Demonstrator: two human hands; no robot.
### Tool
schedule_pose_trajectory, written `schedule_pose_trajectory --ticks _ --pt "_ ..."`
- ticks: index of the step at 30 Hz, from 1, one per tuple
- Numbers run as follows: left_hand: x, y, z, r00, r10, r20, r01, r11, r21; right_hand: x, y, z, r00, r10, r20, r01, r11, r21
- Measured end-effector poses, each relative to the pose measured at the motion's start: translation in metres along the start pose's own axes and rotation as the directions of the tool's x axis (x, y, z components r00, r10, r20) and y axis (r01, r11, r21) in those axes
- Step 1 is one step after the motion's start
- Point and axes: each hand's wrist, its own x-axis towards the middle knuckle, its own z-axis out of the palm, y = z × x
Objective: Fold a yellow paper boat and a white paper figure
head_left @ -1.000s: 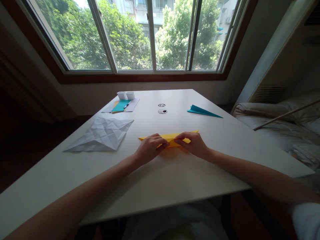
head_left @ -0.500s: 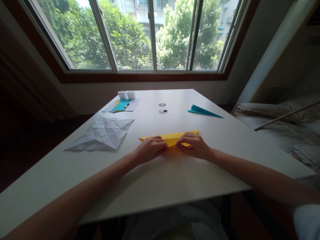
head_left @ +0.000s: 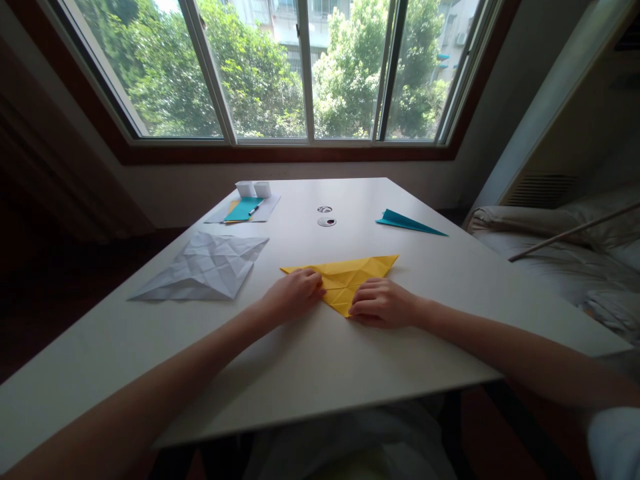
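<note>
A yellow sheet of folding paper (head_left: 350, 275) lies on the white table in front of me, folded into a triangle with its point toward me. Crease lines cross its surface. My left hand (head_left: 296, 293) is closed on its left slanting edge, fingertips curled on the paper. My right hand (head_left: 383, 301) holds the right side near the lower point, its fingers bent over the paper and the thumb hidden. Left of my hands lies a creased white sheet of paper (head_left: 210, 263).
A folded teal paper shape (head_left: 410, 223) lies at the right of the table (head_left: 300, 373). Two round stickers (head_left: 327, 222) are near the middle. At the back left are teal paper (head_left: 243, 209), a pen (head_left: 255, 207) and small white containers (head_left: 262, 191).
The yellow paper's near flap has opened down toward me, turning the narrow strip into a triangle. My hands have moved apart, the right one slightly nearer me.
</note>
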Motion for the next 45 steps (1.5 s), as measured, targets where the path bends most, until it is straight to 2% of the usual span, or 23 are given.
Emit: schedule_pose_trajectory --ticks 3,6,9,12,15,21,28,31,33,39,45 --pt "-0.001 0.004 0.002 0.998 -0.062 0.013 0.062 0.998 0.025 0.000 0.000 -0.001 1.000 0.012 0.006 -0.012 1.000 0.003" --pt "-0.003 -0.001 -0.002 0.997 0.055 0.057 -0.053 0.998 -0.029 -0.001 0.000 -0.001 1.000 0.017 0.006 -0.017 1.000 0.007" --pt "-0.005 -0.014 -0.007 0.974 0.203 0.104 -0.196 0.978 -0.077 -0.001 0.000 -0.001 1.000 0.004 0.001 -0.004 1.000 0.000" --pt "-0.005 -0.024 -0.012 0.956 0.264 0.127 -0.259 0.964 -0.053 -0.001 -0.001 -0.001 0.999 -0.011 -0.047 0.010 1.000 -0.022" --pt "-0.004 -0.024 -0.016 0.945 0.300 0.128 -0.306 0.952 0.026 -0.002 0.000 -0.003 0.987 0.009 -0.158 -0.015 0.999 -0.034" --pt "-0.002 -0.017 -0.016 0.920 0.391 0.026 -0.392 0.914 0.107 -0.006 0.006 -0.009 0.927 0.133 -0.350 -0.141 0.990 0.001" --pt "0.000 -0.024 -0.013 0.910 0.400 -0.112 -0.356 0.889 0.289 -0.008 0.007 -0.017 0.869 0.165 -0.467 -0.180 0.984 0.012" --pt "-0.001 -0.033 -0.013 0.906 0.403 -0.129 -0.339 0.874 0.347 -0.009 0.010 -0.022 0.849 0.164 -0.502 -0.196 0.981 -0.011" --pt "-0.001 -0.039 -0.013 0.911 0.391 -0.136 -0.319 0.872 0.372 -0.010 0.012 -0.025 0.854 0.140 -0.501 -0.181 0.983 -0.034" --pt "-0.003 -0.049 -0.016 0.913 0.386 -0.132 -0.323 0.881 0.346 -0.011 0.014 -0.027 0.928 -0.018 -0.372 -0.021 0.995 -0.099" --pt "-0.002 -0.064 -0.017 0.931 0.360 -0.062 -0.324 0.893 0.313 -0.013 0.017 -0.025 0.946 -0.059 -0.318 0.015 0.990 -0.140"
